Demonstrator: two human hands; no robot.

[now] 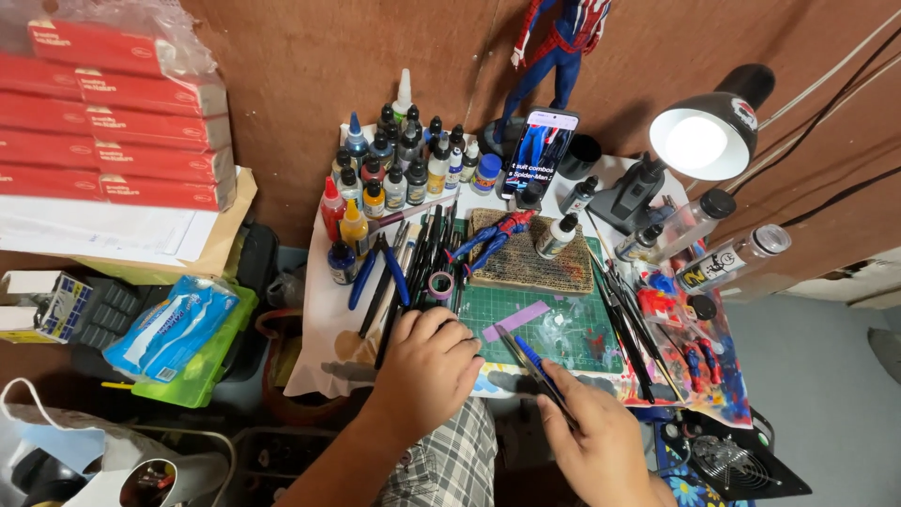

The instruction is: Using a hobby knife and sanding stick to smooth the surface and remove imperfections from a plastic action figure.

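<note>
My left hand [427, 371] rests knuckles-up on the near left corner of the green cutting mat [572, 330], fingers curled; whether it holds anything is hidden. My right hand [601, 441] grips a thin pair of tweezers with a blue part [531, 361], their tip pointing up-left over the mat. A strip of purple tape [514, 320] lies on the mat just beyond the tweezers. A small red and blue action figure [496, 235] lies on a brown corrugated block [535, 263] behind the mat.
Many small paint bottles [404, 160] crowd the table's back left. Brushes and blue pliers [380, 272] lie left of the mat, more brushes [629, 319] to its right. A phone [537, 150], lit desk lamp [704, 136], tall figure [558, 47], red boxes [113, 113].
</note>
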